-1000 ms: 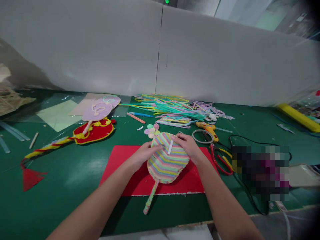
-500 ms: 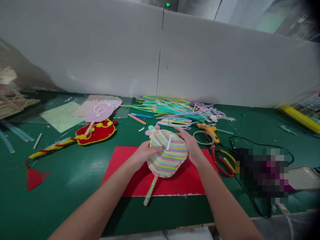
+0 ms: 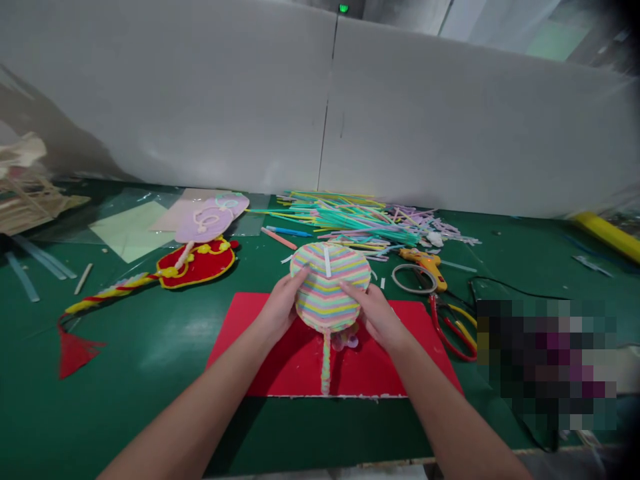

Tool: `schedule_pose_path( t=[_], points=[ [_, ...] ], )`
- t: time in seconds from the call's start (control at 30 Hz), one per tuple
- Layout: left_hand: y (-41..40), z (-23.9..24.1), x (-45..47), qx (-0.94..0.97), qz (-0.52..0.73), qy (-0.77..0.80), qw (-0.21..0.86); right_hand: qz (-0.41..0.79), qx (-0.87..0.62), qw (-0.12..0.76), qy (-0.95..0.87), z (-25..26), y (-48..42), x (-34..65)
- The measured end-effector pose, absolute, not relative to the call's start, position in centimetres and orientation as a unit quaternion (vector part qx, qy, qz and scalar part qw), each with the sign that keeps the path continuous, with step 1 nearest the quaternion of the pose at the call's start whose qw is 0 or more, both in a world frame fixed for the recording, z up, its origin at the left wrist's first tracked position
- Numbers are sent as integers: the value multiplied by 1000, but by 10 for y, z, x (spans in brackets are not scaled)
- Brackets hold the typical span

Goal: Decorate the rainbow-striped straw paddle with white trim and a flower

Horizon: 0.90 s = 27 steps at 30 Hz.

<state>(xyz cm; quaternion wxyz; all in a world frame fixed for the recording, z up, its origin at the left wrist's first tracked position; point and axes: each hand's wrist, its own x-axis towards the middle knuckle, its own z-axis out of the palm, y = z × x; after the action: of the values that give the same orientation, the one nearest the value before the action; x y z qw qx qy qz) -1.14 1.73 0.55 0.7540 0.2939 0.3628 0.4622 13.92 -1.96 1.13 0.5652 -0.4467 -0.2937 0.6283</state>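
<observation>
A round pastel striped fan (image 3: pixel 329 288), woven from coloured straws, is held tilted up over a red sheet (image 3: pixel 295 360) on the green table. Its striped handle (image 3: pixel 326 363) points toward me and touches the sheet. My left hand (image 3: pixel 281 308) grips the fan's left edge, fingers closed on it. My right hand (image 3: pixel 374 313) grips the right lower edge. A short white strip (image 3: pixel 327 261) lies on the fan's face. Small pastel flower pieces (image 3: pixel 347 339) show under the fan near my right hand.
A pile of coloured straws (image 3: pixel 350 220) lies behind. A yellow glue gun (image 3: pixel 425 260), a tape ring (image 3: pixel 409 278) and red-handled scissors (image 3: pixel 447 327) sit at the right. A red fan (image 3: pixel 197 263) and a lilac fan (image 3: pixel 210 217) lie left. A grey wall stands behind.
Both hands have lifted the fan's far edge and turned it, so the handle now points straight toward me. The flower pieces now show under the fan.
</observation>
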Motion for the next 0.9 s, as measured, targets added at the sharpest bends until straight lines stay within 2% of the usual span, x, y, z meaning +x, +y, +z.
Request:
schedule_pose_path(
  t=[0.13,0.3,0.73,0.8,0.9],
  points=[
    [22,2,-12,293,502,346,737,624,-434,594,-265,13,-17,145],
    [24,4,-16,367,569,412,610,609,-425,613,-270,16,-16,149],
    [21,8,-17,486,566,426,512,589,-453,585,-325,15,-22,142],
    [18,11,-18,534,570,450,433,591,-452,584,-325,15,-22,143],
    [13,16,-21,624,570,488,219,571,-462,591,-333,15,-23,142]
  ],
)
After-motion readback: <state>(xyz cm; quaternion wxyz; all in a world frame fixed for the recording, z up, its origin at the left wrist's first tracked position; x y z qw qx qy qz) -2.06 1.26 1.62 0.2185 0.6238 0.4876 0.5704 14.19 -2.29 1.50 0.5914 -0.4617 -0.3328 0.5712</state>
